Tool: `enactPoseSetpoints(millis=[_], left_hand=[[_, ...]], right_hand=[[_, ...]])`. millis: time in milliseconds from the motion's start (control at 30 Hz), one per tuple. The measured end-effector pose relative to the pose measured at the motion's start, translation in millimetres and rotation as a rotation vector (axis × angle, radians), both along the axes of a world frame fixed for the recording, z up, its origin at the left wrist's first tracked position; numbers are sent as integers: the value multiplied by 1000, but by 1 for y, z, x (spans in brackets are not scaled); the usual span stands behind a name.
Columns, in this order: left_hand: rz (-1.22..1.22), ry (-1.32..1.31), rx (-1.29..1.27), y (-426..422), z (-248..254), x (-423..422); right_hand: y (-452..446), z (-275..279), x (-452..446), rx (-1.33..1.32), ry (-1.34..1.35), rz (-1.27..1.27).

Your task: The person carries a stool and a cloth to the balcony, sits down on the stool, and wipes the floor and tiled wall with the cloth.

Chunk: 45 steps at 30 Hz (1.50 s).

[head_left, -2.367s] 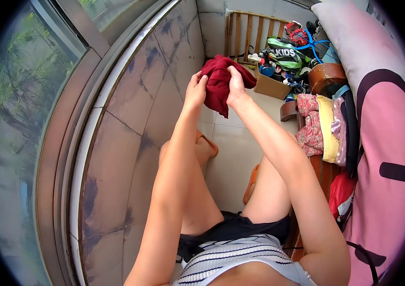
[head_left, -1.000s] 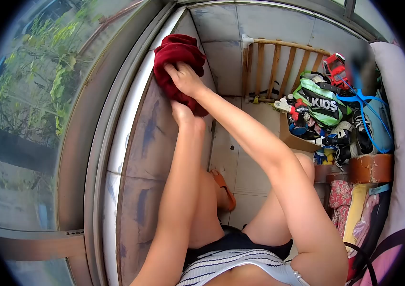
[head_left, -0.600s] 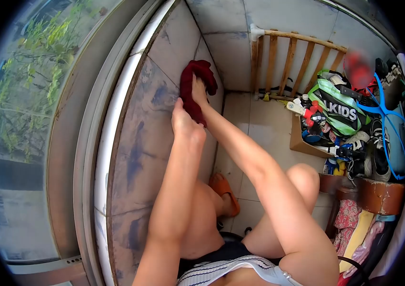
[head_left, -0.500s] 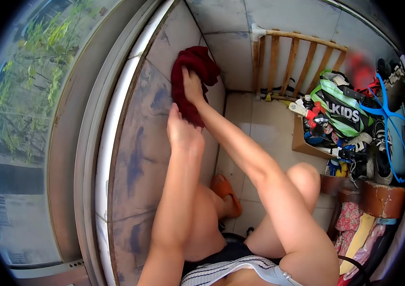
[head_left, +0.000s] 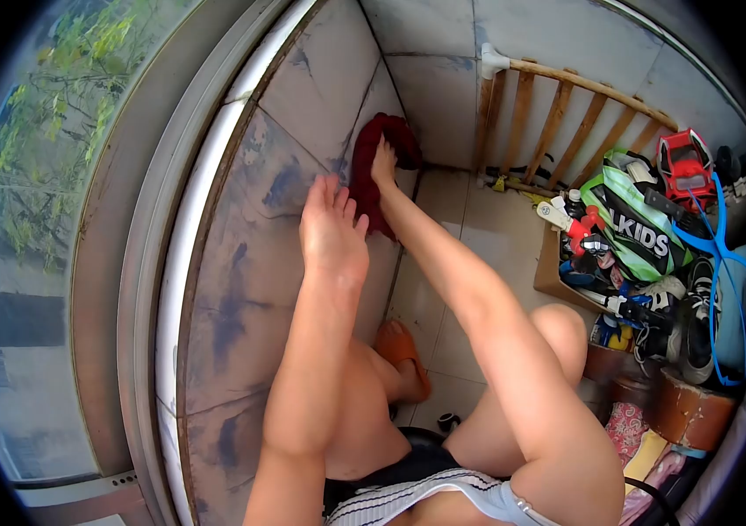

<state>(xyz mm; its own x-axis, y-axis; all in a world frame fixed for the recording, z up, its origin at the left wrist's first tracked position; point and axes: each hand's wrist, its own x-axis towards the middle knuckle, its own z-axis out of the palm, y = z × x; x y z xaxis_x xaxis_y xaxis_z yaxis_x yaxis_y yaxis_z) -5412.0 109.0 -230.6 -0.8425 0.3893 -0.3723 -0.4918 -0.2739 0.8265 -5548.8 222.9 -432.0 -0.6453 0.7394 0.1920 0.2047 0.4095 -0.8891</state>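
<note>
By the tiled wall (head_left: 320, 96), right hand (head_left: 383, 165) touches red cloth (head_left: 365, 175), grip unclear; left hand (head_left: 333, 232) loosely spread.

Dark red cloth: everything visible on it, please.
Dark red cloth: plain, soft-looking fabric with no print visible, bunched and creased rather than spread out. It lies against the tiled wall near the corner, its thick upper part curving around the fingers of the right hand, which is on it. A narrower part trails below beside the right wrist. The open left hand is close to that lower part; contact can't be told. Whether it's wet can't be told either.
</note>
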Motion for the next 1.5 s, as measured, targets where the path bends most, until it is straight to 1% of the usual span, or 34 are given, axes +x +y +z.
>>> enactPoseSetpoints(millis=[33, 100, 133, 167, 233, 300, 367, 400, 433, 467, 500, 533, 567, 600, 633, 667, 700, 733, 767, 800, 867, 933, 1000, 1067, 1100, 1167, 1233, 1267, 1300, 1367, 1400, 1433, 1467, 1500], left_hand=[[-7, -4, -1, 0, -1, 0], [6, -3, -13, -3, -2, 3], [32, 2, -30, -6, -2, 4], [57, 7, -47, -9, -2, 6], [113, 15, -28, -15, 2, 15], [95, 44, 13, -22, 2, 15], [74, 56, -21, -21, 6, 17], [59, 18, -12, -21, 5, 16], [43, -19, -5, -21, 4, 13], [41, -29, -8, -20, 3, 12], [40, -31, -18, -21, 1, 10], [29, -23, -18, -20, -1, 6], [19, -13, -13, -18, -4, 3], [19, -14, -14, -15, -6, 1], [15, -24, -44, -11, -9, -3], [14, -34, -73, -7, -11, -6], [20, -35, -72, -4, -14, -8], [19, -67, -140, 0, -16, -10], [15, -99, -206, 3, -19, -12], [-13, -136, -222, 2, -29, -20], [-18, -118, -225, 0, -47, -32], [-5, -111, -239, -2, -51, -29], [8, -86, -227, -1, -36, -14], [40, -40, -217, -3, -19, 3], [37, -42, -222, -5, -16, 7], [21, -53, -136, -6, -14, 10], [26, -76, -144, -5, -13, 11], [17, -85, -157, -5, -14, 10], [8, -91, -170, -6, -16, 8], [4, -112, -155, -14, -22, -1], [1, -129, -135, -18, -24, -6], [5, -131, -139, -18, -23, -6], [2, -120, -130, -16, -19, -5], [1, -109, -119, -14, -17, -4]], right_hand=[[-11, -2, 14, -114, -104, 73], [-36, 1, 24, -307, 108, 1], [-40, 35, 43, -517, 161, 71], [-40, 60, 51, -551, 219, 100], [-37, 86, 47, -361, 394, 121], [-21, 104, 26, -23, 511, 93], [0, 128, 15, -125, 583, 152], [11, 129, 7, -179, 577, 137], [21, 125, -5, -235, 572, 120], [25, 118, -14, -212, 620, 32], [36, 88, -34, -22, 682, -17], [40, 67, -41, -63, 661, -68], [41, 49, -29, 0, 466, -13], [42, 6, -39, 247, 391, -122], [38, -2, -21, 67, 101, -25], [36, -50, -26, -150, 182, -21], [22, -92, -42, -681, 89, -159], [8, -65, 6, -798, 24, -60], [-9, -62, 26, -838, -46, -37], [-24, -59, 35, -845, -68, -18], [-50, -32, 56, -829, -32, 45], [-63, 4, 72, -775, 63, 109], [-65, 33, 78, -677, 180, 130], [-61, 42, 70, -556, 285, 79], [-55, 43, 64, -561, 284, 74], [-38, 40, 50, -474, 228, 57], [-20, 25, 30, -450, 282, -6], [-10, 19, 24, -514, 279, -18], [2, -2, 9, -469, 239, -13], [15, -3, 8, -674, 185, -80], [22, -38, -11, -542, 156, -73], [27, -88, -34, -411, 124, -63], [32, -119, -41, -412, 132, -31], [32, -135, -39, -469, 88, -32]])
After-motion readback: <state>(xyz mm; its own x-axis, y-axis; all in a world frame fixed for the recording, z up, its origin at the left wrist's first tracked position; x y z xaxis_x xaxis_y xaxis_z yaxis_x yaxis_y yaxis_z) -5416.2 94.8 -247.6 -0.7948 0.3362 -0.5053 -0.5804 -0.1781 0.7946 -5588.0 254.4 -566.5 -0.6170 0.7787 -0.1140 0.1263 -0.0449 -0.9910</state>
